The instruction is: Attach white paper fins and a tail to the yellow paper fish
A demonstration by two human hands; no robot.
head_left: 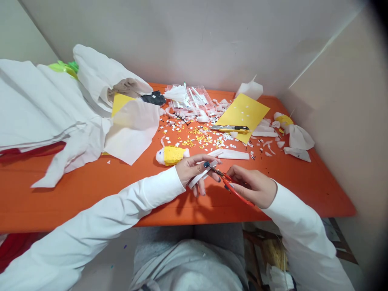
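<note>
My left hand [194,169] pinches a narrow white paper strip [200,176] above the near edge of the orange table [91,190]. My right hand [253,186] is closed round the red handles of small scissors [230,186], whose blades meet the end of the strip. Just beyond my left hand lies a small white and yellow paper figure [170,155]. A folded white strip [232,154] rests to its right.
Several white and yellow paper scraps [200,139] litter the middle. A yellow sheet [242,115] with a yellow utility knife [230,129] lies behind. Big white tissue sheets [60,109] cover the left. A clear box of markers [189,99] stands at the back; another paper figure [291,129] sits right.
</note>
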